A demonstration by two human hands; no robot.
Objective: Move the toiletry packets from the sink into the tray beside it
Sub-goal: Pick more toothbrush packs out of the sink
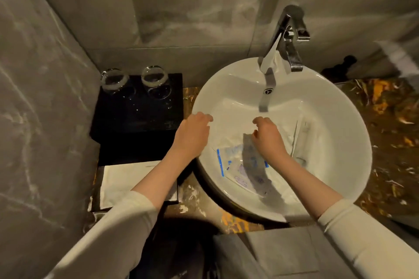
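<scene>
Several flat toiletry packets lie in the round white sink (335,124): a clear one with blue print (235,165) at the front and white ones (292,129) behind it. My right hand (268,137) is low in the bowl, fingers curled on the top edge of a grey-printed packet (251,156). Over the sink's left rim hovers my left hand (192,133), fingers loosely bent and holding nothing. The black tray (140,118) stands left of the sink.
Two upturned glasses (114,80) (156,79) stand at the tray's back. A white folded cloth (127,181) lies in front of the tray. The chrome faucet (283,47) reaches over the bowl. Walls close in at left and behind.
</scene>
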